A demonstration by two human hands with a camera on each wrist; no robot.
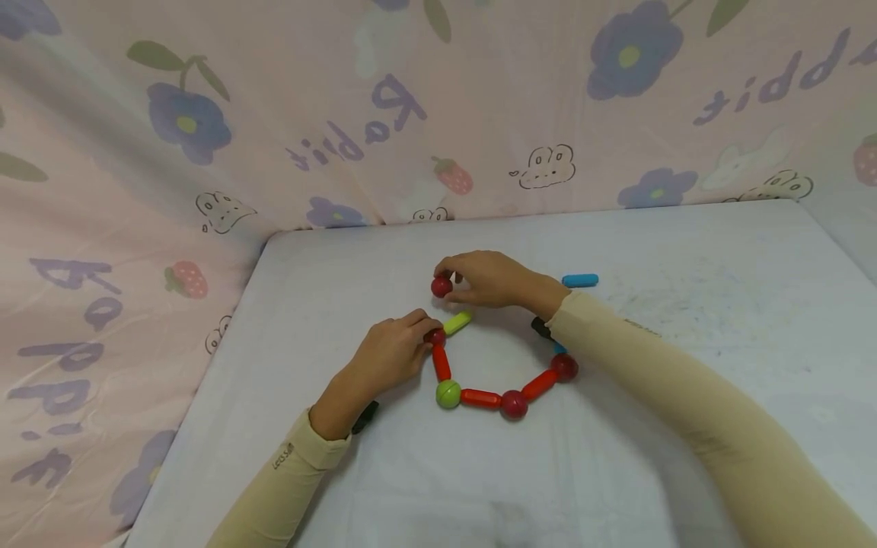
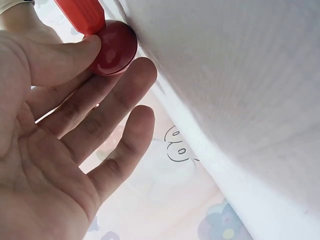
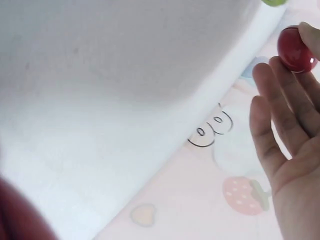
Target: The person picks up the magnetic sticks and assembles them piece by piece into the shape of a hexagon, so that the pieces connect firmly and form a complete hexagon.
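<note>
My left hand (image 1: 390, 352) pinches a dark red ball (image 2: 118, 50) between thumb and fingers, its other fingers spread. From that ball run a red rod (image 1: 441, 363) and a yellow-green rod (image 1: 457, 322). Just beyond the yellow-green rod's far end, my right hand (image 1: 489, 279) holds another red ball (image 1: 441, 287) by thumb and fingertips; the right wrist view shows this ball (image 3: 295, 50) too. The joined chain curves through a green ball (image 1: 448, 394), a second red rod (image 1: 481, 399), a red ball (image 1: 514, 405), a further red rod (image 1: 540, 385) and a red ball (image 1: 565, 367).
A loose blue rod (image 1: 580, 280) lies beyond the right wrist. Another blue piece (image 1: 560, 348) touches the chain's right end, partly hidden by the right forearm. White cloth covers the table (image 1: 329, 274); a patterned curtain (image 1: 479, 99) hangs along its back and left edges.
</note>
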